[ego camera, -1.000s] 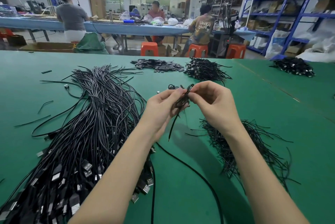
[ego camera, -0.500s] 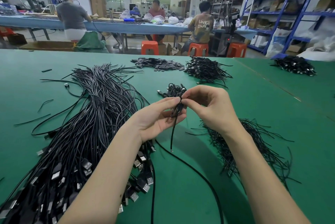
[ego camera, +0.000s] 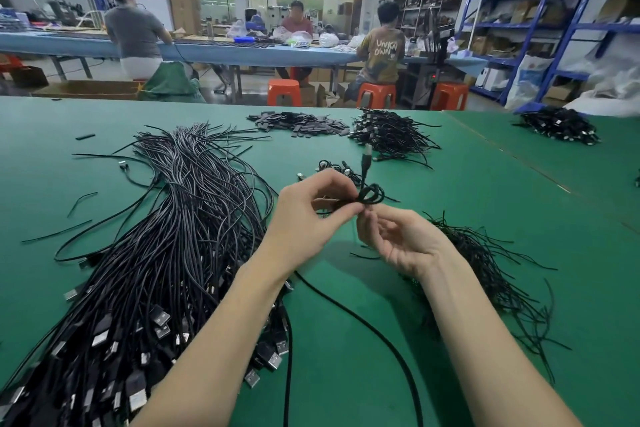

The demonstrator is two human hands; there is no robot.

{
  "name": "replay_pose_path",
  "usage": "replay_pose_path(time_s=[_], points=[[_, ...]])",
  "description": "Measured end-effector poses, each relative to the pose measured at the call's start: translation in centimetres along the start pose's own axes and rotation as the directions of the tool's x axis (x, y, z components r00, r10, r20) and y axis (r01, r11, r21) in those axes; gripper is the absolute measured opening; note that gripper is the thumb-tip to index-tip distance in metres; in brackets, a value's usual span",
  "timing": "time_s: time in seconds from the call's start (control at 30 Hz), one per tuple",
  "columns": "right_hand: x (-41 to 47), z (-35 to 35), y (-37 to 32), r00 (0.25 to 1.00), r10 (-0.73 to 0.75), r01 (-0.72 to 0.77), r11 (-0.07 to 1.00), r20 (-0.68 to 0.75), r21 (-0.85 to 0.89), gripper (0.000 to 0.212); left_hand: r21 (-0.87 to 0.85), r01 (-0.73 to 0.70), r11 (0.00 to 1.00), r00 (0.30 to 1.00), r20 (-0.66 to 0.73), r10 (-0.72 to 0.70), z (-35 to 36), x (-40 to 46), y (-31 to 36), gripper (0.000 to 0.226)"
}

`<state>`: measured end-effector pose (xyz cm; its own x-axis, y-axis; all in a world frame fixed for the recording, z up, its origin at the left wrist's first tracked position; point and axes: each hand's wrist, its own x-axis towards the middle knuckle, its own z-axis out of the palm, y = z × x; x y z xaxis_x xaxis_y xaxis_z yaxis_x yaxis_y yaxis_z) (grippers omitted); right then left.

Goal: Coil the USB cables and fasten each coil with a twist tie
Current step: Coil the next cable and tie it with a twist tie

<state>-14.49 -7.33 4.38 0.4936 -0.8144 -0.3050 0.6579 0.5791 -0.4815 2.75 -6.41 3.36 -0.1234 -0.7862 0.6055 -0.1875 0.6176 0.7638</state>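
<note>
One small coil of thin black USB cable (ego camera: 370, 194) is held above the green felt-covered surface (ego camera: 485, 205), just past its middle toward 12 o'clock. The coil is pinched at its waist by the thumb and forefinger of the left hand (ego camera: 313, 215); a loop stands out at 3 o'clock of the pinch and one connector end rises toward 12 o'clock. The right hand (ego camera: 403, 241) is held just below the coil at about 5 o'clock, fingers curled, fingertips (ego camera: 370, 219) at the pinch point. A thin black twist tie is judged to be worked there, but it cannot be made out, so what that hand grips cannot be told.

Risks noted, as judgements:
- The coil could spring open if the left pinch is eased before the tie is fully twisted; only a narrow waist is held.
- The upright connector end could slip out of the bundle and be left untied.
- A half-turned tie could unwind once released.
- The loose black cable (ego camera: 381, 340) trailing toward 6 o'clock could be snagged by a forearm.

Unprocessed stock, a large sheaf of long black USB cables (ego camera: 166, 236), lies at 9 o'clock. A heap of loose black twist ties (ego camera: 485, 267) lies at 4 o'clock, close enough that strays could be dragged along.
</note>
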Motion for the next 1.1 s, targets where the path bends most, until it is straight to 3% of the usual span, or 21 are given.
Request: replay_pose_path(time_s=[0.07,0.13,0.2,0.27,0.33,0.4,0.53,0.6,0.67,0.7,0.77,0.83,0.87,0.9,0.93,1.0,1.07,1.1], points=[[0.3,-0.2,0.2,0.997,-0.066,0.061,0.992,-0.041,-0.109,0.020,0.024,0.076,0.997,0.997,-0.021,-0.075,0.0,0.0,-0.3,0.016],[0.6,0.1,0.3,0.964,-0.263,0.230,0.889,-0.030,-0.397,0.008,-0.109,0.233,0.966,0.968,-0.071,-0.241,-0.1,0.0,-0.4,0.015],[0.6,0.4,0.3,0.895,-0.432,0.395,0.648,0.113,-0.652,0.010,-0.305,0.374,0.876,0.906,-0.083,-0.415,-0.4,0.0,-0.5,0.014],[0.2,0.5,0.2,0.804,-0.525,0.496,0.334,0.280,-0.801,0.018,-0.449,0.446,0.774,0.853,-0.050,-0.520,-0.6,0.0,-0.4,0.013],[0.1,0.6,0.2,0.700,-0.559,0.501,-0.061,0.445,-0.863,0.023,-0.517,0.473,0.713,0.832,-0.004,-0.555,-0.8,0.0,-0.3,0.018],[0.2,0.6,0.3,0.619,-0.538,0.476,-0.322,0.572,-0.818,0.022,-0.562,0.475,0.677,0.830,0.030,-0.558,-0.9,0.0,-0.2,0.027],[0.1,0.5,0.4,0.521,-0.544,0.463,-0.467,0.658,-0.753,0.011,-0.547,0.491,0.678,0.831,0.060,-0.554,-1.1,0.1,-0.2,0.033],[0.1,0.5,0.3,0.493,-0.572,0.444,-0.482,0.655,-0.755,0.008,-0.518,0.490,0.701,0.838,0.059,-0.542,-0.9,0.0,-0.4,0.031],[0.3,0.6,0.6,0.502,-0.649,0.442,-0.376,0.572,-0.815,0.008,-0.488,0.450,0.748,0.863,0.023,-0.504,-0.7,0.0,-0.6,0.022],[0.4,0.8,0.8,0.543,-0.692,0.465,-0.225,0.476,-0.856,0.009,-0.466,0.404,0.787,0.887,-0.011,-0.462,-0.6,-0.1,-0.6,0.017],[0.5,1.4,1.1,0.721,-0.663,0.484,0.271,0.203,-0.832,0.012,-0.341,0.264,0.902,0.943,-0.104,-0.315,-0.4,-0.1,-0.8,0.016],[0.5,1.7,1.3,0.916,-0.396,0.298,0.778,-0.063,-0.553,0.016,-0.146,0.105,0.984,0.981,-0.146,-0.126,-0.3,-0.2,-0.8,0.017],[0.3,1.7,1.3,0.966,-0.227,0.170,0.919,-0.125,-0.356,0.015,-0.046,0.034,0.998,0.990,-0.138,-0.040,-0.1,-0.3,-0.8,0.017],[0.3,1.5,1.2,0.984,-0.107,0.076,0.976,-0.145,-0.206,0.012,0.052,-0.020,0.998,0.993,-0.117,0.026,0.0,-0.3,-0.8,0.016],[0.2,1.4,1.2,0.987,-0.064,0.040,0.985,-0.145,-0.166,0.008,0.118,-0.039,0.992,0.994,-0.096,0.051,0.0,-0.3,-0.8,0.015],[0.2,1.1,1.2,0.976,-0.176,0.106,0.896,-0.128,-0.431,0.005,0.086,0.050,0.995,0.993,-0.107,-0.041,-0.1,-0.3,-1.0,0.015],[0.0,1.2,1.1,0.908,-0.419,0.274,0.582,0.006,-0.766,0.007,-0.124,0.226,0.966,0.960,-0.142,-0.243,-0.3,-0.2,-1.0,0.014],[-0.2,1.2,1.0,0.854,-0.508,0.347,0.391,0.114,-0.853,0.016,-0.255,0.306,0.917,0.929,-0.130,-0.346,-0.4,-0.1,-0.9,0.012]])
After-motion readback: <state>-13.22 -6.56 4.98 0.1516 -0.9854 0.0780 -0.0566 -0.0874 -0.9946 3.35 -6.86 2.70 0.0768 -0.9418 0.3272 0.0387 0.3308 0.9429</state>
